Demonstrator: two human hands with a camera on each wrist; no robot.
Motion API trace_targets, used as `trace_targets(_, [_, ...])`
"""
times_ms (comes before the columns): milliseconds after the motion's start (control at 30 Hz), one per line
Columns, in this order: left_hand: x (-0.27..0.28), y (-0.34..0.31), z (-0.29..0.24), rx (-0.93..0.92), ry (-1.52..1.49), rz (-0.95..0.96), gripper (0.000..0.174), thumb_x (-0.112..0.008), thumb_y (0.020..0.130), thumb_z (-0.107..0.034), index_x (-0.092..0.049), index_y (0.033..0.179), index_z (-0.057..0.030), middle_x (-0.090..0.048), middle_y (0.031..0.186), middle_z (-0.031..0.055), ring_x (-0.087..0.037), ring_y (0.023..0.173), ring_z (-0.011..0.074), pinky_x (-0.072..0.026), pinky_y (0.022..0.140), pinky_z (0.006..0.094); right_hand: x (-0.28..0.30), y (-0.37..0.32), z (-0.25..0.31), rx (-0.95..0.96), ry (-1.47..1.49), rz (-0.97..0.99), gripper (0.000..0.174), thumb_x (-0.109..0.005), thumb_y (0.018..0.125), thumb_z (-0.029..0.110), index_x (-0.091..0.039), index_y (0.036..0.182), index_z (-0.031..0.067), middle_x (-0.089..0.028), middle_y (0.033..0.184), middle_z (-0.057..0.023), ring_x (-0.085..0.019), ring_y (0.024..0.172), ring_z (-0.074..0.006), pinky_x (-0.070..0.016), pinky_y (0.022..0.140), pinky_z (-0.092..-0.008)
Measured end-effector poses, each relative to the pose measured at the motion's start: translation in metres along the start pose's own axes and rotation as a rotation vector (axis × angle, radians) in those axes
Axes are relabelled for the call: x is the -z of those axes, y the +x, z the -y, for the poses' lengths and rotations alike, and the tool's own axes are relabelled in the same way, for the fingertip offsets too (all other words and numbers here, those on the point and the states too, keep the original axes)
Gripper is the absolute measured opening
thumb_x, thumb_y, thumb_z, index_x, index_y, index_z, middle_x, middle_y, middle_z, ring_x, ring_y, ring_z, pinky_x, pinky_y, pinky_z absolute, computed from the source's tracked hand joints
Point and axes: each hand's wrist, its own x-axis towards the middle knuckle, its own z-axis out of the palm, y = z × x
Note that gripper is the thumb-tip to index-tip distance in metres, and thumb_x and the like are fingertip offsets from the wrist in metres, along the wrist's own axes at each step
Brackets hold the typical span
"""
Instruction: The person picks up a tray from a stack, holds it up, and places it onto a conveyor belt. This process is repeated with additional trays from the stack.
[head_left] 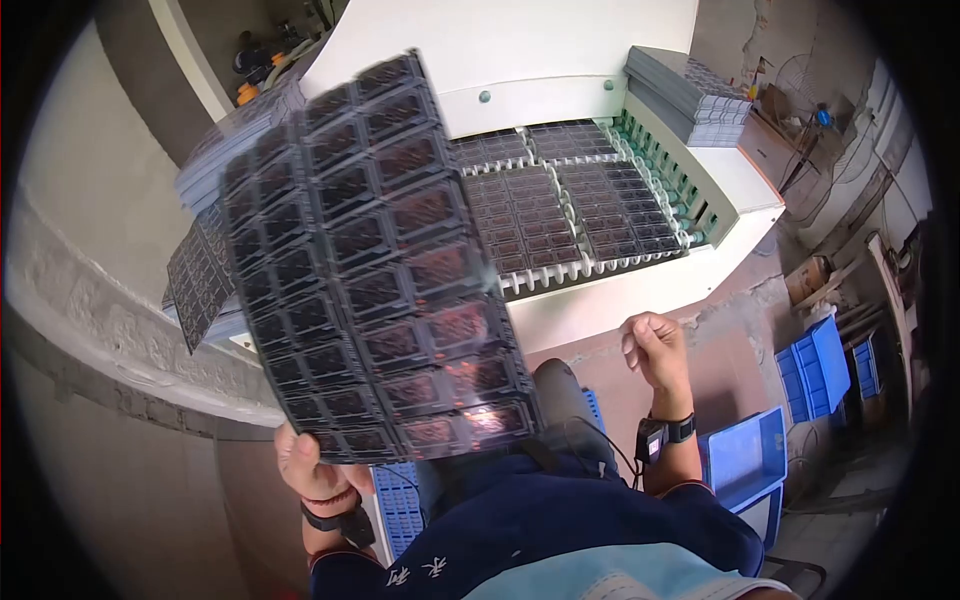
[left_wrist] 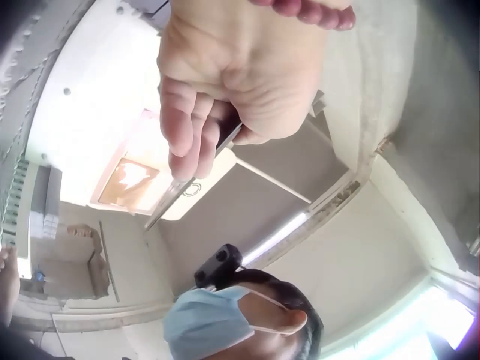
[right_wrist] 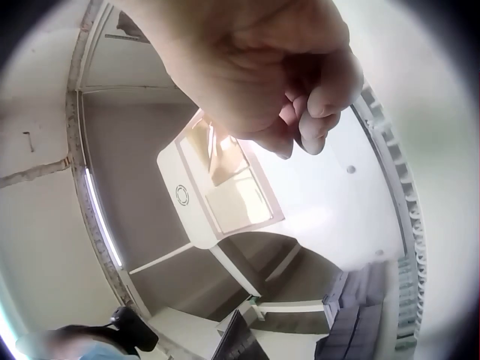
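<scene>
My left hand (head_left: 305,465) grips the lower left corner of a large dark circuit board panel (head_left: 360,260), raised and tilted in front of me. Rows of small rectangles cover its face, and light glints near its bottom edge. In the left wrist view, fingers (left_wrist: 180,124) curl over the edge of the panel (left_wrist: 169,204), which appears as a thin strip. My right hand (head_left: 655,350) is lifted at the machine's front, away from the panel. Its fingers (right_wrist: 322,105) hang loosely curled, with nothing held. Similar panels (head_left: 620,205) lie flat on the roller bed, partly hidden behind the raised one.
A white machine (head_left: 640,295) with green-sided rollers stands ahead. Panel stacks rest on its right side (head_left: 680,90) and left side (head_left: 235,135). A leaning panel (head_left: 200,275) is at the left. Blue bins (head_left: 745,455) stand on the floor at right, near a fan (head_left: 805,95).
</scene>
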Motion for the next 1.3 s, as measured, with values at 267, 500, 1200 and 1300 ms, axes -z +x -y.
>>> trace_targets(267, [0.008, -0.020, 0.094, 0.558, -0.062, 0.196, 0.034, -0.041, 0.089, -0.021, -0.046, 0.104, 0.0094, -0.058, 0.064, 0.0183, -0.054, 0.041, 0.0220, -0.0451, 0.036, 0.0289, -0.053, -0.034, 0.003, -0.067, 0.415, 0.473, 0.033, -0.056, 0.085, 0.023, -0.055, 0.103, -0.0048, -0.061, 0.078, -0.0117, -0.060, 0.062, -0.0153, -0.0492, 0.049, -0.0245])
trace_targets(500, [0.045, -0.045, 0.118, 0.693, -0.048, 0.154, 0.037, -0.039, 0.090, -0.024, -0.045, 0.107, 0.0092, -0.059, 0.068, 0.0187, -0.058, 0.052, 0.0256, -0.0498, 0.048, 0.0329, -0.072, -0.022, -0.029, -0.320, 0.084, 0.375, 0.017, -0.052, 0.087, 0.011, -0.056, 0.099, -0.0008, -0.062, 0.078, -0.0052, -0.057, 0.061, -0.0085, -0.0474, 0.050, -0.0219])
trace_targets(1200, [0.056, -0.070, 0.101, 0.614, -0.461, -0.293, 0.040, -0.029, 0.091, -0.018, -0.038, 0.118, 0.0094, -0.050, 0.114, 0.0230, -0.053, 0.101, 0.0349, -0.0526, 0.072, 0.0486, -0.112, -0.008, -0.067, -0.409, 0.046, 0.553, 0.015, -0.049, 0.088, 0.012, -0.055, 0.096, 0.0003, -0.060, 0.072, -0.0025, -0.056, 0.056, -0.0069, -0.0461, 0.050, -0.0199])
trace_targets(1300, [0.060, -0.071, 0.102, 0.627, -0.449, -0.274, 0.037, -0.031, 0.091, -0.014, -0.039, 0.118, 0.0092, -0.051, 0.112, 0.0219, -0.056, 0.098, 0.0336, -0.0544, 0.069, 0.0457, -0.109, -0.008, -0.069, -0.439, 0.034, 0.556, 0.015, -0.049, 0.088, 0.011, -0.055, 0.097, 0.0003, -0.060, 0.072, -0.0027, -0.056, 0.057, -0.0069, -0.0466, 0.050, -0.0202])
